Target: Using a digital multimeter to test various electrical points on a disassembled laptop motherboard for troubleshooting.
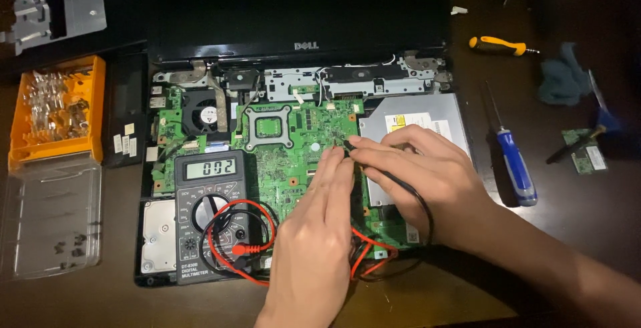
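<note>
- Left hand (314,234) rests on the green motherboard (294,161) of the opened laptop (300,41), its grip pinched on a probe tip I cannot make out.
- Right hand (420,174) has its grip closed on the black probe (347,147), tip touching the board's centre.
- Multimeter (212,214) lies left of the hands, red and black leads (240,241) coiled on it.
- Blue screwdriver (514,164) lies right on the worktop (587,221).
</note>
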